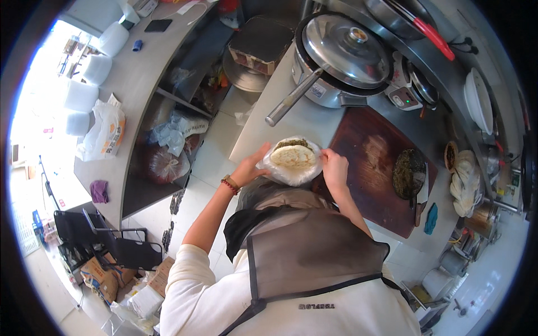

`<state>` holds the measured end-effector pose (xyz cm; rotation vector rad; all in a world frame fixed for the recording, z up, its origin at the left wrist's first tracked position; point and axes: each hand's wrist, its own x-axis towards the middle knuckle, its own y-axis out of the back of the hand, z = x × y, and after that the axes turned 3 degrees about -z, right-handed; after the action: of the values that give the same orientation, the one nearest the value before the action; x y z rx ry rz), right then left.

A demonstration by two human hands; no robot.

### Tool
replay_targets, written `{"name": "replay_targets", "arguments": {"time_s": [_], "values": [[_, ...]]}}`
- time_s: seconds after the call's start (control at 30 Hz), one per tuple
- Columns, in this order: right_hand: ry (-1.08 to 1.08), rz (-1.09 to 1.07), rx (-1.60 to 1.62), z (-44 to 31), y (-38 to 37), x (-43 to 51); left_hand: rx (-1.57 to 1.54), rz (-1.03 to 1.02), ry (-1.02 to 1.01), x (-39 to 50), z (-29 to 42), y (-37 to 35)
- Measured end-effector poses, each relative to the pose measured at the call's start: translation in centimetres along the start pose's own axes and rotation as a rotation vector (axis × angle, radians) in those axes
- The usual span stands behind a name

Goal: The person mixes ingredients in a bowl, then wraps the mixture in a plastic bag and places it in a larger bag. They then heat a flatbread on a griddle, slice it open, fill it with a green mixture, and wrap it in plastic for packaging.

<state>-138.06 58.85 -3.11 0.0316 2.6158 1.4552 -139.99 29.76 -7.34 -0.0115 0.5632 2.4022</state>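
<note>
A round flatbread [293, 157] with a dark green chopped filling [296, 143] at its open edge sits in a clear plastic bag [294, 178], close in front of my body. My left hand [252, 166] holds the bag's left side, thumb and fingers apart around it. On the right side, my right hand [335, 166] pinches the bag's rim. A reddish-brown cutting board [357, 168] lies just right of my right hand. At its right part rests a dark round pan or dish [410, 168] with more chopped green filling, beside a knife [419, 212].
A large lidded pot [344, 50] stands beyond the board, with a metal handle [294, 98] jutting over the counter. A rice cooker [403, 96] is right of it. A teal cloth [431, 218] lies near the board. Folding chairs [134, 252] stand lower left.
</note>
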Motion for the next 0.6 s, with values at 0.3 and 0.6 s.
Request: {"name": "replay_targets", "arguments": {"time_s": [0.3,0.6], "values": [[0.079,0.063,-0.021,-0.7,-0.2,0.7,-0.021,0.043,0.03,0.6,1.5,0.4],[-0.038,0.049,-0.161,-2.3,0.0,1.2,0.067,0.133,-0.073,0.5,1.5,0.0]]}}
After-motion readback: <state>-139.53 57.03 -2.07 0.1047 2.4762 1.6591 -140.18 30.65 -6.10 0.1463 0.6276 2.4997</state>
